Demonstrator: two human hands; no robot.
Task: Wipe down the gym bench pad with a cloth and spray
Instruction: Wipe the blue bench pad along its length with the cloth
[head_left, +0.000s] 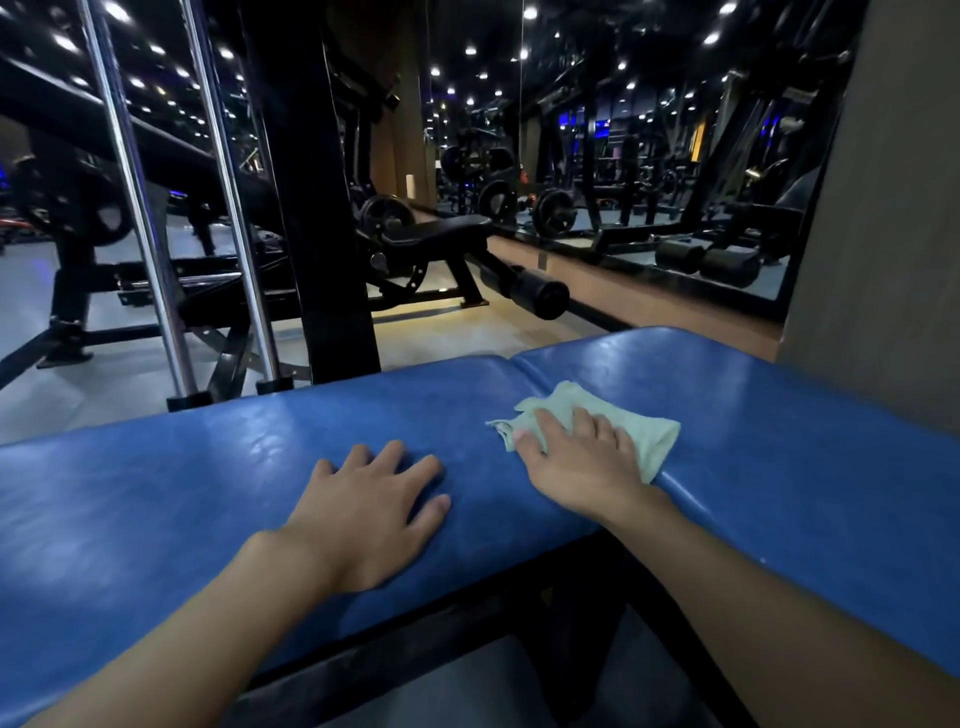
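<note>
A long blue bench pad (208, 483) runs across the view, with a seam right of centre where two pad sections meet. A folded pale green cloth (644, 434) lies on the pad at that seam. My right hand (576, 462) presses flat on the cloth, fingers spread over it. My left hand (369, 512) rests palm down on the bare pad to the left, fingers apart, holding nothing. No spray bottle is in view.
Beyond the pad stand a black upright post (317, 208) and two chrome guide rods (140, 208). A black bench with a roller pad (535, 293) sits on the floor behind. A wall mirror (649, 156) and a grey pillar (883, 208) are at right.
</note>
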